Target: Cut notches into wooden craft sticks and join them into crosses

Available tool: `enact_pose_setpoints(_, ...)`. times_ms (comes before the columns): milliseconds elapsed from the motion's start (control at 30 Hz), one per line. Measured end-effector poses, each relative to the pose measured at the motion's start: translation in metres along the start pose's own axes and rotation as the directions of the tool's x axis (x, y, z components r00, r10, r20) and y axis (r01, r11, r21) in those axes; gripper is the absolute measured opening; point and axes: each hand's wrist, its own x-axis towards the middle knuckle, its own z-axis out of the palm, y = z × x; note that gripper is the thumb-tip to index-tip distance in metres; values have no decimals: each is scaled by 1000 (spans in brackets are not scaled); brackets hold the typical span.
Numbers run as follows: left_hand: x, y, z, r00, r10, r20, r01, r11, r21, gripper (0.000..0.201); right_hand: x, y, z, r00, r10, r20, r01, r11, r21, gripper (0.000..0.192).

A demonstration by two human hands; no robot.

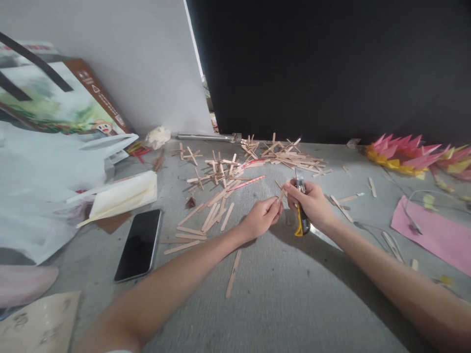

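My left hand (260, 216) is closed in a pinch on one end of a short wooden craft stick (283, 193). Its fingertips hide part of that stick. Close beside it, my right hand (312, 199) grips a yellow and black box cutter (302, 220), whose metal end points away from me. The thumb and forefinger of that hand meet near the stick's other end; whether they touch it I cannot tell. Just beyond both hands lies a heap of craft sticks (294, 158), some joined into crossed shapes. A single notched stick (232, 274) rests on the tabletop nearer me.
On the left are a black phone (139, 245), a notepad (123, 196) and a white plastic bag (47, 181). Pink and yellow folded paper (408, 154), a pink sheet (434, 235) and a thin cable (410, 218) lie to the right. A dark panel (331, 68) rises behind.
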Motion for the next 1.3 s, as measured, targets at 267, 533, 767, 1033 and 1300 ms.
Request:
enact_pose_setpoints(267, -1, 1, 0, 999, 44, -19, -43, 998, 44, 50, 0, 1, 1, 1000, 15, -9, -14, 999, 32, 51)
enact_pose_setpoints(533, -4, -4, 2, 940, 169, -298, -133, 981, 139, 54, -8, 0, 4, 995, -6, 103, -8, 991, 133, 40)
enact_pose_setpoints(767, -7, -5, 2, 923, 200, -327, -141, 970, 196, 55, -18, -4, 7, 974, 19, 224, 4, 995, -104, 43)
enact_pose_setpoints(1033, -7, -2, 1, 926, 193, -325, -124, 968, 220, 56, -18, -5, 4, 974, -32, 225, 91, 962, -257, 39)
enact_pose_setpoints(1300, -6, -7, 1, 926, 196, -322, -133, 969, 207, 53, -17, -3, 4, 954, -93, 284, 222, 858, -464, 34)
